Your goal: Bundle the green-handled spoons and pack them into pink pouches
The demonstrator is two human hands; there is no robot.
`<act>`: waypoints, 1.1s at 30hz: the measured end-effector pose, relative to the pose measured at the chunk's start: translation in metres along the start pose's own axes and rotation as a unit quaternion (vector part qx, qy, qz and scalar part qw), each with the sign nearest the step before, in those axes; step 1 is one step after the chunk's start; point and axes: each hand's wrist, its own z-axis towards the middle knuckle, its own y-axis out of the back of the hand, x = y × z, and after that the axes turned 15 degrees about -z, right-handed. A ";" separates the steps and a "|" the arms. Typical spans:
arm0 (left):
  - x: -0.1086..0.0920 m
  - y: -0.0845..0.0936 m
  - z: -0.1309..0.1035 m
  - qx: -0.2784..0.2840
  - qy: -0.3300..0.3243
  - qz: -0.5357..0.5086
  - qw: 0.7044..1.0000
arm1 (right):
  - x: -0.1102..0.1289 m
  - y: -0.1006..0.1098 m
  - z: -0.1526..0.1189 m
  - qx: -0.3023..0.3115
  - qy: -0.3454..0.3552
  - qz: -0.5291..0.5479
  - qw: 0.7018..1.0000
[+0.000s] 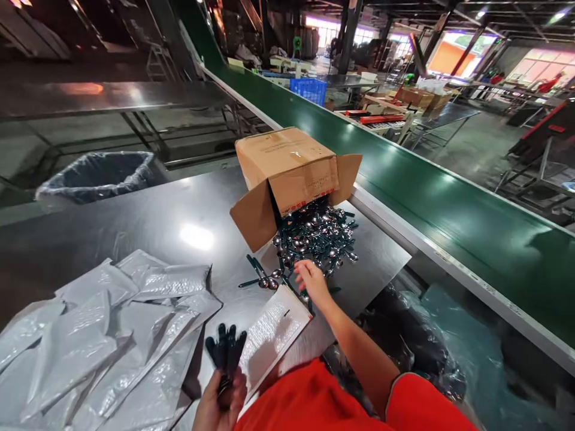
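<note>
My left hand (221, 402) grips a bunch of dark-handled spoons (226, 353), handles pointing up, at the near edge of the steel table (148, 218). My right hand (312, 281) reaches forward with fingers spread over the near edge of a pile of loose spoons (317, 234). That pile spills from a cardboard box (287, 173) lying on its side with its flaps open. Two spoons (263, 279) lie apart just left of my right hand. A printed white bag (273, 332) lies between my hands.
Several silver plastic bags (103, 335) cover the table's near left. A green conveyor belt (431, 209) runs along the right. A lined bin (101, 175) stands behind the table at left. Dark plastic bags (426, 341) sit below the table's right edge.
</note>
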 end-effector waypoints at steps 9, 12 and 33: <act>-0.020 0.027 0.006 -0.012 0.030 -0.090 0.995 | -0.136 -0.024 -0.018 0.032 -0.170 -0.230 0.958; -0.015 0.028 0.006 -0.007 0.022 -0.094 0.995 | -0.155 -0.008 -0.016 0.079 -0.113 -0.233 0.963; -0.013 0.032 0.000 -0.014 0.055 -0.108 0.993 | -0.073 -0.056 0.043 0.036 0.078 -0.240 0.967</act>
